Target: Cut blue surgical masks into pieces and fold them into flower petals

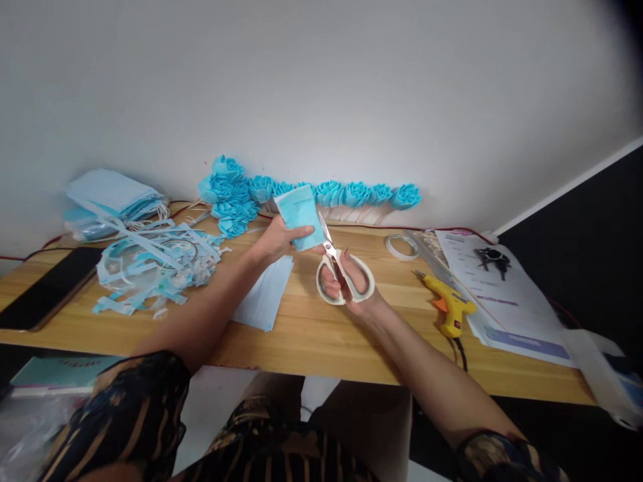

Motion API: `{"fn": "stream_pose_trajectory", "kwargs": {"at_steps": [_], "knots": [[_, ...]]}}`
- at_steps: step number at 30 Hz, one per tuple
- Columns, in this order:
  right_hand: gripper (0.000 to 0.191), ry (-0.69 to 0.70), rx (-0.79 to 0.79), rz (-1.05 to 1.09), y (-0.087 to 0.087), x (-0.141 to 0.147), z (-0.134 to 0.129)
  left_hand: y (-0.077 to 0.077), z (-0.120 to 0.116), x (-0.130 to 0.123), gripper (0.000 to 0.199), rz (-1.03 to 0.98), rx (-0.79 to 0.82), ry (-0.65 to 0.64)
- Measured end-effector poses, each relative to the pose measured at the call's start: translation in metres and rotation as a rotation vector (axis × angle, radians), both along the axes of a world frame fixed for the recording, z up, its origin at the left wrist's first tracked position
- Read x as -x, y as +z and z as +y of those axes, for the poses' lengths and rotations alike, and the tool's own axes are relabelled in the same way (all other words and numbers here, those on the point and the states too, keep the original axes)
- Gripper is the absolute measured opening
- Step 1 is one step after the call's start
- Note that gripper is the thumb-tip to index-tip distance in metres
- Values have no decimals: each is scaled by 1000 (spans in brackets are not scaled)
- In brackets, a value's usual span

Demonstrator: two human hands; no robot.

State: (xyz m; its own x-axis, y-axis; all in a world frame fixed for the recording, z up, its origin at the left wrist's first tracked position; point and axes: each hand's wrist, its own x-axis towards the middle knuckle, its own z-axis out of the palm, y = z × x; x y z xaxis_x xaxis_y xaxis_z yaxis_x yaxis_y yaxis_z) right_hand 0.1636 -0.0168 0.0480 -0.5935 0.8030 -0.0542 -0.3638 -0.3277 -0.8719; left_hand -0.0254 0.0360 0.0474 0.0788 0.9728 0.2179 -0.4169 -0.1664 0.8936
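Observation:
My left hand point(279, 237) is closed on a folded piece of blue face-mask fabric point(301, 213), the thumb lying across its front. In my right hand point(354, 278) is a pair of scissors point(329, 250) with off-white handles, fingers through the loops. The blades point up and lie along the right edge of the fabric; whether they bite into it I cannot tell. Below my left forearm, a stack of light-blue sheets point(264, 294) rests on the wooden table. Behind the fabric, a row of blue handmade flowers point(356, 193) stands along the wall.
To the left lie cut strips and scraps point(165, 261), a bagged pile of masks point(113, 194) and a black phone point(47, 288). On the right are a tape roll point(402, 247), a yellow glue gun point(449, 304) with its cord, printed papers point(497, 288) and keys point(493, 260).

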Motion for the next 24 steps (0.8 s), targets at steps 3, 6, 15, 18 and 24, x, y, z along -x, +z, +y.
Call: {"fn": "stream_pose_trajectory", "kwargs": {"at_steps": [3,6,15,18,24], "knots": [[65,-9,-3,14,0,0,0,0,1,0,51,-9,3,6],[63,-22,-3,16,0,1,-1,-1,2,-1,51,-11,1,-6],[60,-28,-10,-23,2,2,-1,-2,2,-1,52,-5,16,-8],[63,-32,-19,-26,0,2,0,-2,1,-1,52,-19,53,1],[61,-38,-50,-40,-7,1,2,-1,2,-2,53,-85,76,14]]}}
